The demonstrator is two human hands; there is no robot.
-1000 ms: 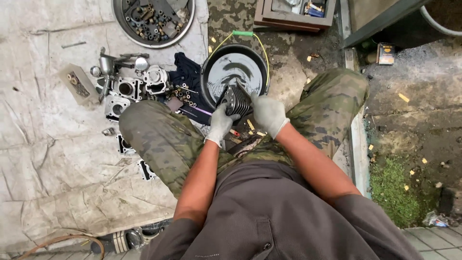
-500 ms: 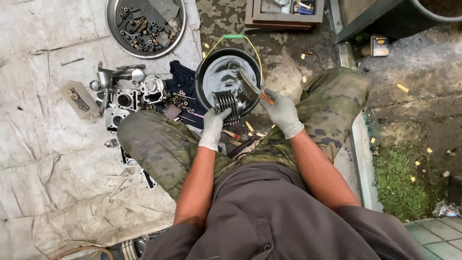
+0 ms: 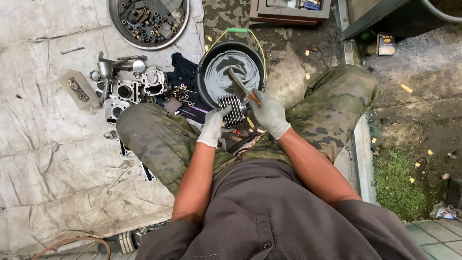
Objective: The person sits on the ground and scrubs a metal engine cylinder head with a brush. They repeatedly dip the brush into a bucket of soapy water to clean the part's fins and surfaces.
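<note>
I squat with both hands in pale grey gloves. My left hand grips a finned metal engine cylinder and holds it over the near rim of a black basin of grey liquid. My right hand is closed on a brush with a wooden handle, whose bristle end points up and left over the liquid, just above the cylinder's fins. My camouflage trouser knees flank both hands.
Engine parts and a dark cloth lie on a pale tarp to the left. A round metal tray of bolts sits at the top. A wooden box stands behind the basin. A concrete kerb runs along the right.
My right hand came off the cylinder and now holds the brush angled over the basin. My left hand still holds the cylinder, which has moved a little toward the basin's near rim.
</note>
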